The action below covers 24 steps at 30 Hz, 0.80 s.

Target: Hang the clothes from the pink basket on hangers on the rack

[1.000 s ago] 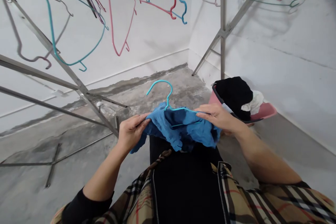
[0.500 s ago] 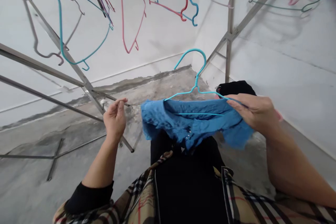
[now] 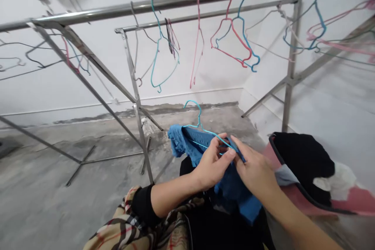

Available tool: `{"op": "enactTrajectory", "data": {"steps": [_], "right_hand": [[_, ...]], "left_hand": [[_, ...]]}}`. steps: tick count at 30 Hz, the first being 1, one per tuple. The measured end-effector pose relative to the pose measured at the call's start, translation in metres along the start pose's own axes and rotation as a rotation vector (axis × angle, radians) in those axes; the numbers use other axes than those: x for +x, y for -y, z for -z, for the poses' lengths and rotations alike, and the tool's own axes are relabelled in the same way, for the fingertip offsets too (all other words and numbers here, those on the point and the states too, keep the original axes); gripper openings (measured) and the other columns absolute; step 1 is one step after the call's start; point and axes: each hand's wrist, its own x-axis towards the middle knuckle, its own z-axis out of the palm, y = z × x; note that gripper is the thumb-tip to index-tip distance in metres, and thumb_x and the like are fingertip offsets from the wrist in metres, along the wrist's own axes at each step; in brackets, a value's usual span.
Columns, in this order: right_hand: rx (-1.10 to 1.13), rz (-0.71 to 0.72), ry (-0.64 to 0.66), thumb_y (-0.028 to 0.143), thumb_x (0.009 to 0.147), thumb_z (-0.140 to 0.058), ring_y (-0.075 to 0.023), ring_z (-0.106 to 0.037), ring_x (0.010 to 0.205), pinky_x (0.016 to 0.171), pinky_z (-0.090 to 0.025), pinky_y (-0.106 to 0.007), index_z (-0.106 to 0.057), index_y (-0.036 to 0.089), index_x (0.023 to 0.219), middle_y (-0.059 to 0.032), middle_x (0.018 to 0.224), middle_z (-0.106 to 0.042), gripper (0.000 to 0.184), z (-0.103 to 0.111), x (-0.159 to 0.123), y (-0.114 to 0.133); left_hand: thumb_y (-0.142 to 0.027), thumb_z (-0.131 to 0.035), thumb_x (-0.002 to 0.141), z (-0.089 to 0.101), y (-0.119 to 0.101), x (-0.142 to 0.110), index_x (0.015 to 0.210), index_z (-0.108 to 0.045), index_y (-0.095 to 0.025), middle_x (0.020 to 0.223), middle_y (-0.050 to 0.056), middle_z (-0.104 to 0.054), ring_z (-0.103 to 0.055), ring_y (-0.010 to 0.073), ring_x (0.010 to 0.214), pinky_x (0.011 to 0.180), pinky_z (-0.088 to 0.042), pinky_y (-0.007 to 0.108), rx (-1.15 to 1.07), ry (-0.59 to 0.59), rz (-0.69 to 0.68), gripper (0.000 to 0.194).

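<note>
A blue cloth garment [image 3: 187, 144] hangs over a teal wire hanger [image 3: 197, 119] in front of me. My left hand [image 3: 212, 166] pinches the hanger wire and the cloth at their right end. My right hand [image 3: 254, 170] is closed on the same end of the cloth and hanger, right beside the left. The hanger's hook points up and to the left. More of the blue cloth droops below my hands over my dark trousers.
A steel drying rack [image 3: 175, 6] stands ahead with several empty coloured wire hangers [image 3: 234, 35] on its rails. A pink basin [image 3: 295, 195] with black and white clothes sits at the right by the white wall. The floor is bare concrete.
My left hand came across from the left and took hold of the hanger and cloth beside the right hand. The hanger dropped lower and turned. My view swung up towards the rack.
</note>
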Motion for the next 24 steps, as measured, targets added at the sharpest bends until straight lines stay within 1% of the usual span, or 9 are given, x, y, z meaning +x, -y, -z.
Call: {"op": "enactTrajectory", "data": {"steps": [3, 5, 6, 9, 12, 14, 17, 20, 24], "right_hand": [[0.117, -0.03, 0.069, 0.035, 0.095, -0.041, -0.026, -0.071, 0.094, 0.072, -0.058, -0.037, -0.039, 0.009, 0.143, -0.0164, 0.11, -0.07, 0.055, -0.005, 0.005, 0.022], [0.26, -0.021, 0.158, 0.038, 0.093, -0.043, -0.0249, -0.069, 0.098, 0.079, -0.058, -0.038, -0.028, 0.013, 0.149, -0.0155, 0.114, -0.068, 0.064, -0.004, 0.009, 0.033], [0.344, -0.004, 0.208, 0.039, 0.093, -0.045, -0.0236, -0.068, 0.101, 0.083, -0.058, -0.039, -0.024, 0.015, 0.151, -0.014, 0.116, -0.067, 0.066, -0.003, 0.011, 0.037], [0.569, 0.044, 0.326, 0.04, 0.093, -0.047, -0.019, -0.064, 0.11, 0.093, -0.055, -0.037, -0.018, 0.025, 0.152, -0.0092, 0.125, -0.063, 0.068, 0.0, 0.014, 0.037], [0.629, -0.043, 0.314, 0.043, 0.093, -0.045, -0.0181, -0.062, 0.112, 0.093, -0.054, -0.035, -0.022, 0.028, 0.15, -0.0083, 0.129, -0.06, 0.063, -0.005, 0.01, 0.022], [0.624, -0.151, 0.299, 0.046, 0.093, -0.045, -0.0189, -0.064, 0.106, 0.088, -0.056, -0.035, -0.028, 0.026, 0.148, -0.0098, 0.125, -0.062, 0.062, -0.016, 0.004, 0.006], [0.626, -0.293, 0.316, 0.052, 0.09, -0.046, -0.0198, -0.066, 0.099, 0.084, -0.057, -0.034, -0.036, 0.023, 0.145, -0.0119, 0.12, -0.064, 0.063, -0.037, -0.013, -0.02], [0.658, -0.398, 0.342, 0.054, 0.087, -0.049, -0.0198, -0.066, 0.1, 0.085, -0.056, -0.032, -0.041, 0.021, 0.142, -0.0121, 0.119, -0.064, 0.064, -0.059, -0.038, -0.045], [0.713, -0.531, 0.379, 0.056, 0.083, -0.053, -0.0198, -0.067, 0.101, 0.085, -0.056, -0.028, -0.046, 0.019, 0.138, -0.0122, 0.116, -0.066, 0.066, -0.085, -0.077, -0.076]], "left_hand": [[-0.044, -0.064, 0.084, 0.01, -0.007, -0.006, 0.113, -0.052, -0.02, 0.104, 0.004, -0.057, -0.055, 0.0143, 0.089, 0.084, -0.047, 0.028, -0.005, -0.16, -0.009, 0.04], [-0.044, -0.061, 0.086, 0.023, -0.01, -0.01, 0.1, -0.057, -0.02, 0.089, 0.001, -0.056, -0.053, 0.0119, 0.078, 0.074, -0.047, 0.025, 0.036, -0.271, -0.039, 0.028], [-0.045, -0.059, 0.087, 0.032, -0.011, -0.012, 0.095, -0.057, -0.02, 0.085, 0.0, -0.055, -0.052, 0.011, 0.073, 0.07, -0.047, 0.024, 0.036, -0.322, -0.054, 0.026], [-0.047, -0.063, 0.083, 0.067, -0.017, -0.013, 0.091, -0.056, -0.021, 0.08, -0.003, -0.054, -0.05, 0.0087, 0.062, 0.056, -0.046, 0.022, -0.106, -0.472, -0.089, 0.028], [-0.044, -0.068, 0.078, 0.113, -0.036, -0.011, 0.095, -0.057, -0.022, 0.073, -0.005, -0.051, -0.045, 0.0067, 0.051, 0.046, -0.039, 0.019, -0.261, -0.631, -0.17, 0.03], [-0.039, -0.068, 0.078, 0.145, -0.058, -0.01, 0.101, -0.06, -0.02, 0.067, -0.006, -0.048, -0.042, 0.006, 0.048, 0.045, -0.038, 0.018, -0.253, -0.696, -0.238, 0.031], [-0.031, -0.063, 0.082, 0.185, -0.102, -0.008, 0.109, -0.062, -0.018, 0.062, -0.007, -0.045, -0.041, 0.0067, 0.046, 0.045, -0.038, 0.019, -0.145, -0.735, -0.281, 0.03], [-0.026, -0.058, 0.086, 0.216, -0.151, 0.0, 0.105, -0.066, -0.015, 0.06, -0.006, -0.043, -0.039, 0.0066, 0.045, 0.043, -0.035, 0.019, 0.03, -0.725, -0.325, 0.024], [-0.023, -0.05, 0.093, 0.249, -0.213, 0.028, 0.103, -0.067, -0.014, 0.059, -0.005, -0.042, -0.037, 0.0069, 0.046, 0.044, -0.031, 0.02, 0.233, -0.71, -0.422, 0.021]]}}
